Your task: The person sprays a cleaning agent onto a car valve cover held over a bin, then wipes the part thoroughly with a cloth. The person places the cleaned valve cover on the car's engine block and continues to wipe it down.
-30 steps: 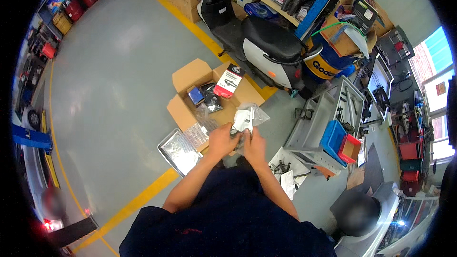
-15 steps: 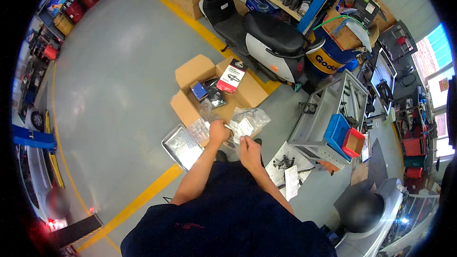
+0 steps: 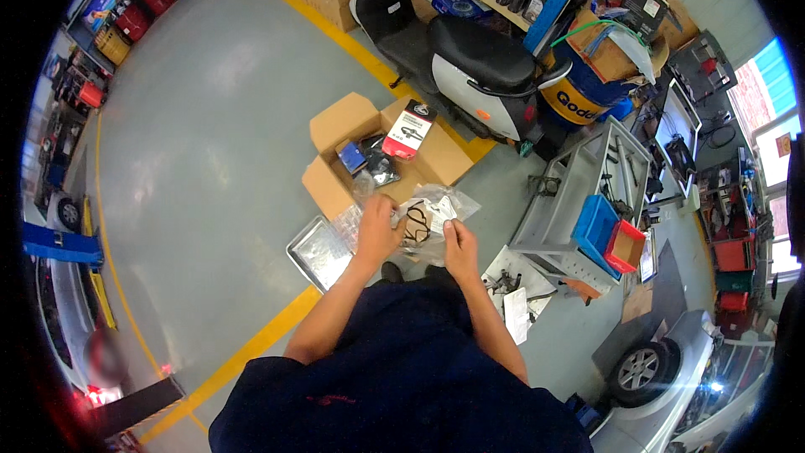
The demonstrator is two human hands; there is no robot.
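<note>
A clear plastic bag (image 3: 463, 200) is stretched between my two hands, just beyond my feet. Thin dark looped parts, like gaskets (image 3: 417, 223), show in it, and a white label (image 3: 441, 212) lies beside them. My left hand (image 3: 377, 228) is closed on the bag's left side. With thumb and fingers pressed together, my right hand (image 3: 459, 248) pinches the bag near the label. Past the bag is an open cardboard box (image 3: 332, 193) holding a blue small box (image 3: 352, 157), a black-wrapped packet (image 3: 381, 164) and a white-and-red carton (image 3: 409, 130).
A metal tray (image 3: 319, 253) lies left of my left hand. Black parts and a white sheet (image 3: 516, 315) sit on the floor at right, near a grey tool cart (image 3: 545, 239) with blue and red bins. A scooter (image 3: 482, 59) stands behind the box; a car wheel (image 3: 639, 376) is at lower right.
My hands have moved apart, the left one up and leftward, the right one slightly rightward. The bag is spread wider, and the dark loops now show between my hands.
</note>
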